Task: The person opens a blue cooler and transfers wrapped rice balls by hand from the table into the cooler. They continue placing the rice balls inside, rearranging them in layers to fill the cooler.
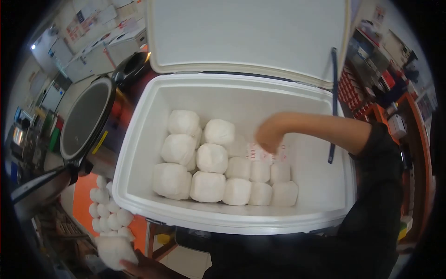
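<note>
The right hand (pixel 268 136) is hovering over bags (pixel 211 158) in the cooler (pixel 147 122), and I cannot tell its grip. The left hand (pixel 145 269) is clutching 1 bag (pixel 115 251).

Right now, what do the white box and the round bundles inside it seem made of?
The box looks like moulded white plastic, smooth, thick-walled. The bundles seem soft lumps in thin film, by their creased, slightly shiny skin; filling unclear.
</note>
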A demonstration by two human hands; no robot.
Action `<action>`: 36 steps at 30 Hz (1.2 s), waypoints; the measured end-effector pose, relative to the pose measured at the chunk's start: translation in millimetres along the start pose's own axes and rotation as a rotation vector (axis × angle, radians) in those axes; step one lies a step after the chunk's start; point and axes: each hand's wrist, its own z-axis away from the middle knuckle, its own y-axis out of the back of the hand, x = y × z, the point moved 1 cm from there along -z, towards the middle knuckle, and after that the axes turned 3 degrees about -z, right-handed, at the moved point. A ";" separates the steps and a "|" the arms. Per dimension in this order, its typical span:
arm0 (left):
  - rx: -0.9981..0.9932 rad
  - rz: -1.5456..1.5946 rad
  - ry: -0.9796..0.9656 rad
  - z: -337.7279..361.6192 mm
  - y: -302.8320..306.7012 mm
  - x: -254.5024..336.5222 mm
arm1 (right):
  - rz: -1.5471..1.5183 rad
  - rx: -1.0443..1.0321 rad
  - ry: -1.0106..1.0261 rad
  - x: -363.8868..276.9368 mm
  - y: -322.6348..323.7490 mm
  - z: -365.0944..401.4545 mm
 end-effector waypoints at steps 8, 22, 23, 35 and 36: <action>0.241 -0.083 0.303 11.4 48.7 -73.9 | 0.183 -0.300 0.276 77.9 -177.2 -124.5; -0.086 -0.549 0.314 -87.8 7.3 -227.2 | -0.105 -0.055 -0.240 34.3 -116.6 -71.7; -0.111 -0.671 0.347 -91.1 1.3 -235.9 | -0.054 -0.017 -0.222 26.9 -101.9 -64.2; -0.131 -0.322 -0.401 -29.4 -86.1 -28.5 | -0.471 1.044 0.037 -131.9 91.3 146.7; -0.256 -0.012 -0.402 -18.2 -96.6 -10.8 | -0.372 1.147 0.202 -146.2 100.6 149.4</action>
